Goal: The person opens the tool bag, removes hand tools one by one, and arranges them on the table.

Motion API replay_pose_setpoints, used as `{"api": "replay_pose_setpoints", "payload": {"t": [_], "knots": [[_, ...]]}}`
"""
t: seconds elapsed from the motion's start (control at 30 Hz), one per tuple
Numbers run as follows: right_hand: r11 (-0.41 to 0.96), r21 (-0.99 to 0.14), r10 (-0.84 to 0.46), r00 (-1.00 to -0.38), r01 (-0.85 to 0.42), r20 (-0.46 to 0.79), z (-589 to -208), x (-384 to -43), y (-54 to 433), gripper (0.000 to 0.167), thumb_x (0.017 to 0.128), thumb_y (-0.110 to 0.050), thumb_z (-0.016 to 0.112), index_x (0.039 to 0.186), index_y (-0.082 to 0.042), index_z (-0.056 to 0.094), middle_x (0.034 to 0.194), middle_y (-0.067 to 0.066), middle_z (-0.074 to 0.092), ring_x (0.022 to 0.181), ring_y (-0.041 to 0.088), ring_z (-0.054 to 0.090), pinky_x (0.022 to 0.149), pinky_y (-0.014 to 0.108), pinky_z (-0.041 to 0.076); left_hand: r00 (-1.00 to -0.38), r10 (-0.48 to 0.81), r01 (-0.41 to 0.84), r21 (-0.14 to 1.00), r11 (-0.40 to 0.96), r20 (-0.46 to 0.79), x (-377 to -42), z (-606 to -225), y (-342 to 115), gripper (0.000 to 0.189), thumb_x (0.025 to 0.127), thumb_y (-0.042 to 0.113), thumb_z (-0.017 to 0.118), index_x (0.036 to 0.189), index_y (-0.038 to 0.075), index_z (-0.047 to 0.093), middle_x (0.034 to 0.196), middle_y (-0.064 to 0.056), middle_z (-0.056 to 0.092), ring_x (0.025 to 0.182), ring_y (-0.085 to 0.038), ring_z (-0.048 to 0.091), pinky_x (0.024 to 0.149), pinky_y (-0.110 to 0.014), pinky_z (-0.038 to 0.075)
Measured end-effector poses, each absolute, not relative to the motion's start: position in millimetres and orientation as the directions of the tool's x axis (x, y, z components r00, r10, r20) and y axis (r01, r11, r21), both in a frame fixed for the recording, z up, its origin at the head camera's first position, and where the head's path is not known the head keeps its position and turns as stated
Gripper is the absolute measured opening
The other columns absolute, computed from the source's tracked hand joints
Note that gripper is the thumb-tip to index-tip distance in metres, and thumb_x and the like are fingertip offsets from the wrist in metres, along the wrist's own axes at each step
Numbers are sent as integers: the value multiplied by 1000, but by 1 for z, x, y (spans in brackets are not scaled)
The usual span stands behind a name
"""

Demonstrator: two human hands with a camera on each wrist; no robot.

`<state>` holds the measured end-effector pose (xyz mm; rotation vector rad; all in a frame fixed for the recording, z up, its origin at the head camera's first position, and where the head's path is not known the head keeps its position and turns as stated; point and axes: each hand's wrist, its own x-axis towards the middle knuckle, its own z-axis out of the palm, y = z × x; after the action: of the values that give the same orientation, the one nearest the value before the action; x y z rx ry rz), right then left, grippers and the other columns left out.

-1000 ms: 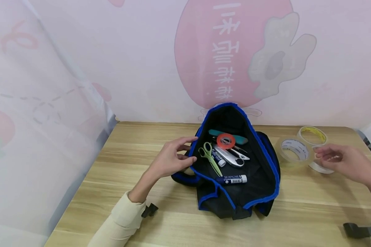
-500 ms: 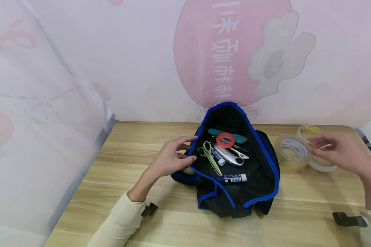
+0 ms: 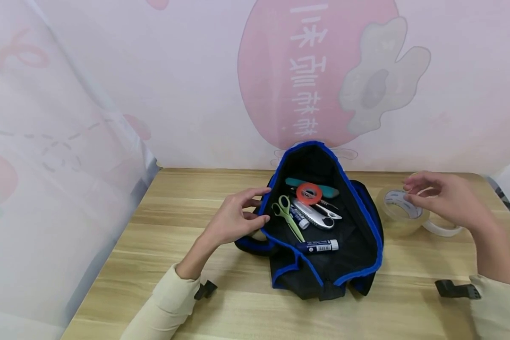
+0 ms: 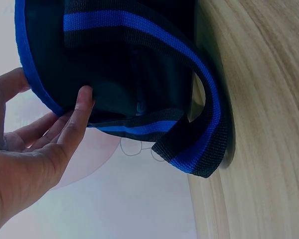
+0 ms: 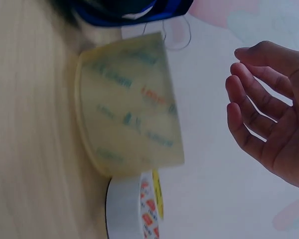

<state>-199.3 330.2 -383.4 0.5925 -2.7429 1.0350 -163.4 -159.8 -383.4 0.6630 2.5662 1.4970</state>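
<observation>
A black bag (image 3: pixel 357 255) with blue edging lies with its mouth open on the table. My left hand (image 3: pixel 231 219) holds the bag's left rim, its fingers spread along the blue edge; the left wrist view shows the bag's outer side (image 4: pixel 109 89) and striped strap (image 4: pixel 209 119). Inside lie green-handled scissors (image 3: pixel 285 208), a silver utility knife (image 3: pixel 316 217), glue sticks (image 3: pixel 318 246), a red tape roll (image 3: pixel 309 193) and a teal flat tool (image 3: pixel 331 191). My right hand (image 3: pixel 450 198), fingers loosely curved, hovers over a wide clear packing tape roll (image 5: pixel 129 109), apart from it.
A white tape roll (image 5: pixel 122 209) stands just behind the packing tape, partly covered by my right hand in the head view. The wooden table (image 3: pixel 187 212) meets a pink-and-white printed curtain (image 3: pixel 195 94) at its back edge. Black wrist mounts (image 3: pixel 456 289) hang by both sleeves.
My right hand has moved left, from beside the white tape rolls to above the packing tape. The left hand and the bag have stayed put.
</observation>
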Motion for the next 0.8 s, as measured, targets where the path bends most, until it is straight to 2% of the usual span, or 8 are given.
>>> {"api": "replay_pose_setpoints", "payload": {"t": [0.23, 0.37, 0.47, 0.7, 0.8], "knots": [[648, -658, -270, -924, -384, 272, -371, -202, 306, 27, 93, -2, 81, 120, -6, 77, 99, -24, 71, 90, -10, 65, 80, 1, 51, -901, 414, 320, 847, 424, 133, -163, -383, -160, 62, 93, 3, 79, 152, 7, 60, 150, -15, 64, 125, -34, 73, 89, -32, 67], [621, -680, -288, -920, -390, 265, -363, -204, 286, 26, 94, -4, 81, 119, -9, 78, 99, -23, 72, 89, -5, 67, 80, 4, 53, -902, 411, 314, 849, 424, 128, -163, -383, -160, 62, 93, 3, 79, 152, 6, 60, 150, -16, 64, 125, -34, 73, 89, -32, 67], [604, -665, -339, -896, -440, 285, -357, -207, 273, 28, 92, -3, 82, 119, -11, 78, 103, -17, 73, 89, -4, 69, 81, 6, 55, -903, 411, 314, 850, 423, 129, -162, -384, -160, 61, 93, 3, 79, 151, 5, 60, 150, -15, 64, 124, -34, 73, 89, -32, 67], [540, -603, -485, -803, -587, 346, -346, -215, 248, 38, 89, -1, 85, 124, -10, 76, 118, 6, 77, 102, -12, 65, 88, 5, 55, -901, 413, 318, 850, 421, 133, -163, -384, -161, 61, 93, 3, 80, 151, 6, 60, 149, -16, 65, 123, -34, 74, 88, -31, 67], [515, -597, -525, -777, -615, 347, -342, -218, 237, 40, 88, -1, 86, 126, -8, 75, 122, 11, 77, 107, -7, 68, 91, 4, 54, -901, 414, 317, 852, 416, 134, -163, -384, -161, 62, 93, 3, 80, 151, 5, 60, 149, -16, 64, 123, -34, 74, 88, -31, 67]]}}
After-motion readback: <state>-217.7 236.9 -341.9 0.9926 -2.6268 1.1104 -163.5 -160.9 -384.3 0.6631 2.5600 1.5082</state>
